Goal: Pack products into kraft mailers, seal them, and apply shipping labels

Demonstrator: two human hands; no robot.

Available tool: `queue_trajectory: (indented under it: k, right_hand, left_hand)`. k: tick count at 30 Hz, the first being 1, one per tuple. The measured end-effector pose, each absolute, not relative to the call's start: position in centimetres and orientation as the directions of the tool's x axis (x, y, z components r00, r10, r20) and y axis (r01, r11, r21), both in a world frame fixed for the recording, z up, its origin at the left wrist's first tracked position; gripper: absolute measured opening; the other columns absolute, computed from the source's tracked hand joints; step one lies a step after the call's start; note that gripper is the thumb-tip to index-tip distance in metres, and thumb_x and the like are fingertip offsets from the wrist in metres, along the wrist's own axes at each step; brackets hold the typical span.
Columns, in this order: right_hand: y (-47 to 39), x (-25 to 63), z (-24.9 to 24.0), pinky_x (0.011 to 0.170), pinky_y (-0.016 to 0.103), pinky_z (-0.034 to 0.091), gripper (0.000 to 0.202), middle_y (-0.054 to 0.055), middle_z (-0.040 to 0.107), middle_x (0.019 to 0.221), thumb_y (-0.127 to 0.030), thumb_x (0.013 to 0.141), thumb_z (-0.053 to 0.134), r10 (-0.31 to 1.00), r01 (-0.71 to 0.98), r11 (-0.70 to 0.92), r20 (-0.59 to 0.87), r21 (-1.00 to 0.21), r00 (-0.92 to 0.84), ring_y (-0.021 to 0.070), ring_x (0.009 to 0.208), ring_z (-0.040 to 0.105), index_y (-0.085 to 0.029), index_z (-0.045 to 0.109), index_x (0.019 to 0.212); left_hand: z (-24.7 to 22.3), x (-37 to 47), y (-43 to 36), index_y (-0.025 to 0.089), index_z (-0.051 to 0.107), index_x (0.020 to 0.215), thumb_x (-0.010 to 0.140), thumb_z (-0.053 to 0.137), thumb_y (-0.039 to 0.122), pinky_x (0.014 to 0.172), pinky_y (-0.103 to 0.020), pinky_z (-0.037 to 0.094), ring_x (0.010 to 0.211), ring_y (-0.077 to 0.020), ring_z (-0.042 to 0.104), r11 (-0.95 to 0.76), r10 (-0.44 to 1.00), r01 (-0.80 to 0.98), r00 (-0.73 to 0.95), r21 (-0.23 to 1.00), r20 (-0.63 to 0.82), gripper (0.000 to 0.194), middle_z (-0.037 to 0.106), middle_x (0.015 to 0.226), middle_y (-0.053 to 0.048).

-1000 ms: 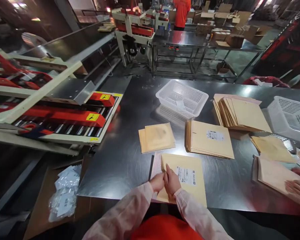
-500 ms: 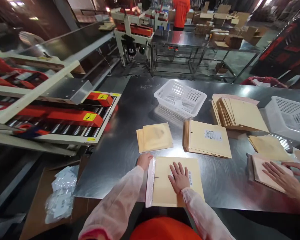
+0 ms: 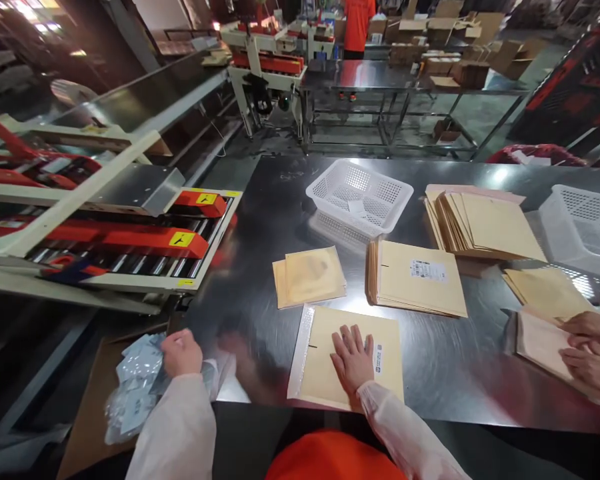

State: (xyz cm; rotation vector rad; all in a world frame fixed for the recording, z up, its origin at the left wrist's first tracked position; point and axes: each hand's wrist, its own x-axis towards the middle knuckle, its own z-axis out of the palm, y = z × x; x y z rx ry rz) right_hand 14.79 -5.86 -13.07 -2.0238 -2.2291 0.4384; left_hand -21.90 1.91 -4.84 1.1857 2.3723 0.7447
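Under my right hand lies a kraft bubble mailer with a printed label; the palm rests flat with fingers spread. The mailer's pale bubble-lined flap is unfolded at its left side. My left hand is closed at the table's left edge, above an open cardboard box holding clear plastic scraps. A translucent piece of plastic film shows beside the left wrist, apparently held in the fingers. Two smaller yellowish padded envelopes lie just beyond the mailer.
A stack of labelled mailers, a taller mailer stack and a white plastic basket stand on the metal table. At right, a co-worker's hands handle a pinkish packet. A roller conveyor adjoins at left.
My left hand has left the mailer's flap edge and moved left to the table's edge over the box. My right hand stays on the mailer, which has shifted slightly. The co-worker's hands have drawn together.
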Motion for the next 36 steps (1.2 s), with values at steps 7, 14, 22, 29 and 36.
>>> queue_trajectory:
  k: [7, 14, 22, 29, 36]
  right_hand:
    - [-6.4, 13.2, -13.4, 0.113, 0.07, 0.0, 0.051, 0.004, 0.03, 0.159, -0.046, 0.099, 0.038, 0.958, 0.933, 0.175, -0.165, -0.315, -0.235, 0.0354, 0.149, 0.015, -0.031, 0.041, 0.147]
    - [-6.6, 13.4, -13.6, 0.115, 0.07, 0.002, 0.054, 0.002, 0.026, 0.16, -0.051, 0.1, 0.031, 0.952, 0.927, 0.178, -0.179, -0.33, -0.247, 0.0342, 0.15, 0.012, -0.031, 0.037, 0.149]
    - [-6.9, 13.7, -14.9, 0.116, 0.069, 0.003, 0.056, 0.001, 0.022, 0.161, -0.053, 0.1, 0.028, 0.958, 0.933, 0.173, -0.167, -0.317, -0.235, 0.0334, 0.15, 0.01, -0.031, 0.033, 0.151]
    - [-6.8, 13.7, -16.1, 0.116, 0.068, 0.001, 0.056, 0.001, 0.023, 0.161, -0.054, 0.099, 0.034, 0.969, 0.93, 0.139, -0.145, -0.339, -0.198, 0.0331, 0.15, 0.011, -0.032, 0.034, 0.151]
    - [-7.1, 13.1, -14.2, 0.114, 0.068, 0.011, 0.053, 0.004, 0.036, 0.157, -0.054, 0.098, 0.039, 0.975, 0.908, 0.14, -0.103, -0.394, -0.196, 0.0351, 0.146, 0.022, -0.03, 0.046, 0.144]
  left_hand:
    - [-11.1, -5.8, -0.8, 0.018, 0.057, 0.126, 0.08, 0.063, 0.029, 0.088, -0.035, 0.048, 0.105, -0.0282, 0.067, 0.251, 0.929, 0.811, -0.049, 0.529, -0.366, 0.047, 0.073, 0.111, -0.012]
    - [-12.3, -1.7, -2.0, 0.017, 0.045, 0.141, 0.087, 0.055, 0.029, 0.085, -0.029, 0.05, 0.107, -0.0232, 0.066, -0.017, 0.959, 0.892, 0.143, 0.452, -0.246, 0.057, 0.062, 0.131, -0.013]
    - [-12.4, 2.9, 6.8, 0.015, 0.064, 0.113, 0.098, 0.031, 0.022, 0.081, -0.034, 0.048, 0.1, -0.0251, 0.065, -0.214, 0.938, 0.94, 0.274, 0.265, -0.213, 0.037, 0.07, 0.104, -0.014]
    - [-15.6, -2.4, -5.4, 0.018, 0.068, 0.102, 0.095, 0.035, 0.019, 0.078, -0.03, 0.049, 0.089, -0.0216, 0.068, -0.415, 0.818, 0.858, 0.498, 0.303, -0.288, 0.034, 0.073, 0.09, -0.01]
    - [-13.7, -7.2, -8.2, 0.024, 0.068, 0.086, 0.091, 0.041, 0.027, 0.07, -0.029, 0.051, 0.076, -0.021, 0.07, -0.362, 0.809, 0.825, 0.509, 0.433, -0.295, 0.028, 0.073, 0.078, -0.006]
